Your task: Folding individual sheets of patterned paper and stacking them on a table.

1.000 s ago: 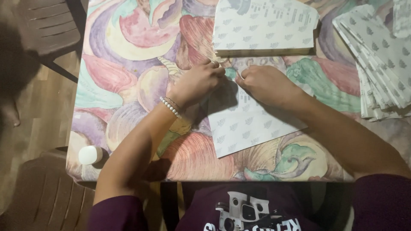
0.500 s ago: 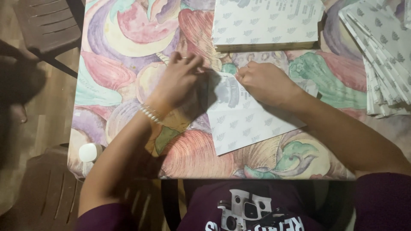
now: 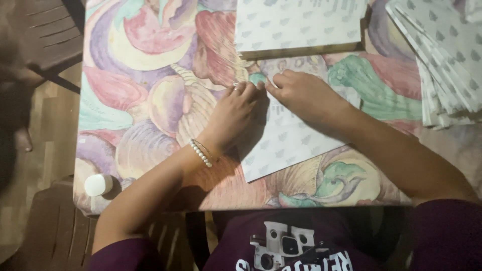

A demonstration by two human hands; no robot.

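- White patterned paper sheet (image 3: 286, 145), printed with small grey marks, is lying at the centre of the frame on the table (image 3: 150, 100), its lower corner pointing toward the bottom edge.
- Left hand (image 3: 233, 113) is resting palm down on the sheet's left edge, fingers curled and pressing at the upper edge; a ring is showing on one finger and a white bead bracelet (image 3: 201, 153) is circling the wrist.
- Right hand (image 3: 301, 95) is lying just to the right of the left one, fingers bent, fingertips pinching or pressing the sheet's top edge; whether paper is caught between them cannot be told.
- Fingertips of both hands are nearly meeting at the sheet's upper edge, just below centre top of the frame.
- Flat stack of the same paper (image 3: 301, 25) is sitting at the top centre, just above the hands, with a brown edge along its underside.
- Fanned pile of folded paper pieces (image 3: 442, 65) is occupying the upper right.
- Tablecloth in swirling pastel pinks, greens and purples is covering the table.
- Small white cap-like object (image 3: 98, 184) is standing at the lower left corner of the table.
- Brown plastic chairs (image 3: 50, 35) are showing at the left.
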